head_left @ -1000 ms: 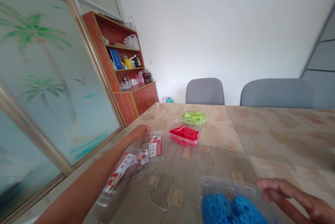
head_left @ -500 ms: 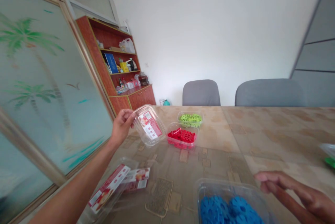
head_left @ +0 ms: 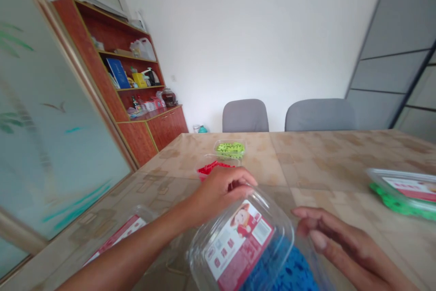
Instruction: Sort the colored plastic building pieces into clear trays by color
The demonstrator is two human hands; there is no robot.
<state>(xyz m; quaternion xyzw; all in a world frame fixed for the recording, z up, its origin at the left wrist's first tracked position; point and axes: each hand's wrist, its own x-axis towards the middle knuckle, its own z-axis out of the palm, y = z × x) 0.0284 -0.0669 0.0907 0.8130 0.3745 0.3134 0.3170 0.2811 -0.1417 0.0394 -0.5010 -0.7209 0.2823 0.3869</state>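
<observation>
My left hand (head_left: 226, 189) pinches the edge of a clear plastic lid (head_left: 243, 241) with a red and white label. The lid is tilted above a clear box of blue plastic pieces (head_left: 294, 268) and partly covers it from view. At the right side of that box is my right hand (head_left: 335, 236), its fingers apart and curved, holding nothing; whether it touches the box I cannot tell. Under my left forearm, other labelled lids (head_left: 117, 236) lie on the table, partly hidden.
Beyond my left hand stand a box of red pieces (head_left: 213, 166) and a box of lime-green pieces (head_left: 230, 149). To the right is a lidded box of green pieces (head_left: 405, 195). Grey chairs (head_left: 245, 116) line the table's far side (head_left: 316, 159); a wooden shelf (head_left: 136, 105) stands far left.
My left hand has carried the lid rightward and nearer, from beside the red box to over the blue pieces. The view has turned right, bringing the lidded green box further in.
</observation>
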